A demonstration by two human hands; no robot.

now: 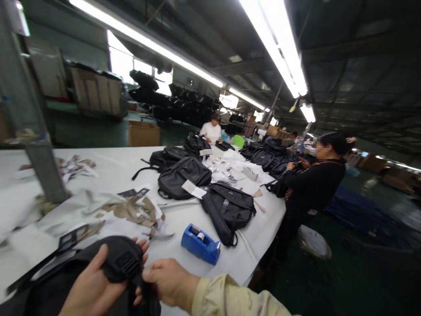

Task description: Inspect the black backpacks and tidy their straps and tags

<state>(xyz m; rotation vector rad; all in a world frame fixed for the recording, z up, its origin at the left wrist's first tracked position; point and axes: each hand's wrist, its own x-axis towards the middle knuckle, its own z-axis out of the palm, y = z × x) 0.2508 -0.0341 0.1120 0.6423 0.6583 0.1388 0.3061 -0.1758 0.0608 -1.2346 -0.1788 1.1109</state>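
Left of the blue tape dispenser [201, 244] and nearer me lies a black bag [42, 285]; its rounded, padded strap [116, 250] rests on my opened left hand [98, 285], while my right hand [171, 281] pinches it beside the ridged buckle [130, 265]. Beyond the dispenser, a white label [194, 189] is illegible.

White table [115, 164]: it carries a blue tape dispenser [200, 244] and a pile of brown and white strips [136, 213]
Cardboard box [144, 134]: beyond the far edge of the table
Person in black [312, 180]: at the right side, beside the table
Dark heap [180, 105]: near the windows [121, 61], too blurred, perhaps stacked goods
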